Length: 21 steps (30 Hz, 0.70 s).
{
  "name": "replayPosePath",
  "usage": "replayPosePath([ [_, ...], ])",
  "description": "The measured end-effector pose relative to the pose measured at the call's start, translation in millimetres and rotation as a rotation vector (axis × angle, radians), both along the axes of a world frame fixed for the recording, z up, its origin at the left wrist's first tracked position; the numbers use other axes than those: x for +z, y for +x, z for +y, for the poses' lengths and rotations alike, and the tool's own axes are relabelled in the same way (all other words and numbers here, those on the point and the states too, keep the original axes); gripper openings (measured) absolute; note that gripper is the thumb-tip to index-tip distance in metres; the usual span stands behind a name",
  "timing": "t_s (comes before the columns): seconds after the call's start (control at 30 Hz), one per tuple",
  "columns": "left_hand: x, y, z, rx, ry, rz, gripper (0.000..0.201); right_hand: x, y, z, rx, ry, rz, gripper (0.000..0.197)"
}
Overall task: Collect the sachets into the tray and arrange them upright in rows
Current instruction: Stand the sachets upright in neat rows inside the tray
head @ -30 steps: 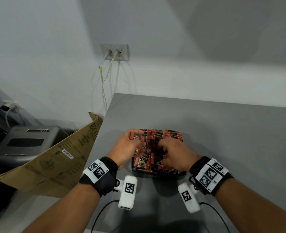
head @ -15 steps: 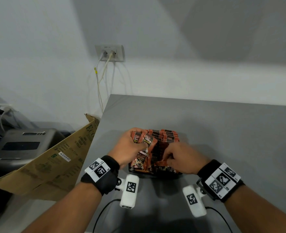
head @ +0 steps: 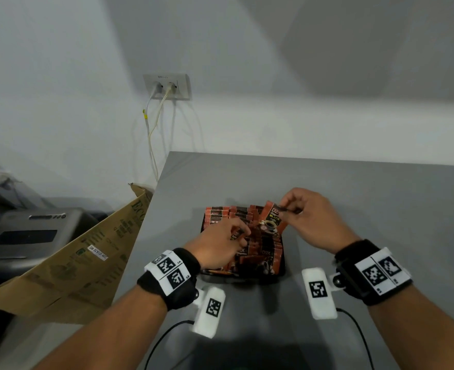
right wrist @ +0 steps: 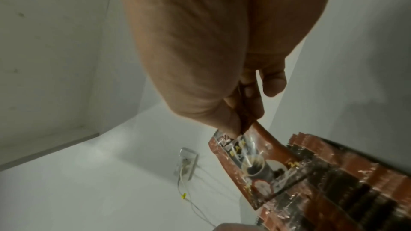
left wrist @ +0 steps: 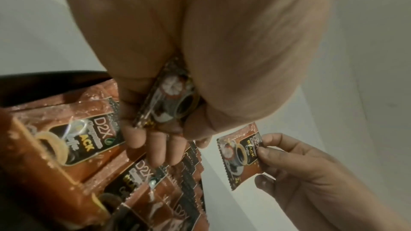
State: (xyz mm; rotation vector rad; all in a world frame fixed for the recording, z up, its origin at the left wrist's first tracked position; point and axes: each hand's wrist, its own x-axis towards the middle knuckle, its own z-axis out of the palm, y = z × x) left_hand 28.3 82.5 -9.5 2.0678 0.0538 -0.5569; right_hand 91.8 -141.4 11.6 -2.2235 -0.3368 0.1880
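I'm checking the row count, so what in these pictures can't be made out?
- Tray: head view, mostly covered by sachets and the left hand; row count unclear.
- Sachet in the left hand: left wrist view, curled fingers hide most of it.
- Sachet pinched by the right hand: small print too blurred to read.

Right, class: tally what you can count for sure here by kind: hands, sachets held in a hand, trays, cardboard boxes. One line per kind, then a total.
Hands: 2 (left hand, right hand)
Held sachets: 2 (left-hand sachet, right-hand sachet)
Tray: 1
Cardboard box: 1
Total: 6
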Motion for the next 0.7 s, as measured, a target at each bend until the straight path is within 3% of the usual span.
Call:
replayPosePath([
  [0.13,1,-2,-7,-0.205,0.196,-0.017,0.036,-13,-2,-6,-0.022,-0.068,0.020,0.016],
  [0.37,5,-10,-8,-0.385,0.231,0.055,0.040,-21,-18,4,0.173,-0.232,0.078,0.016],
  [0.5,4,-13,-3,-0.353,0.185,0.061,0.041,-35,-27,13,0.311,-0.373,0.064,0.018],
  [0.7,3,-15,4,-0.240,0.107,0.056,0.037,-53,-36,18,0.328,-0.491,-0.024,0.016],
])
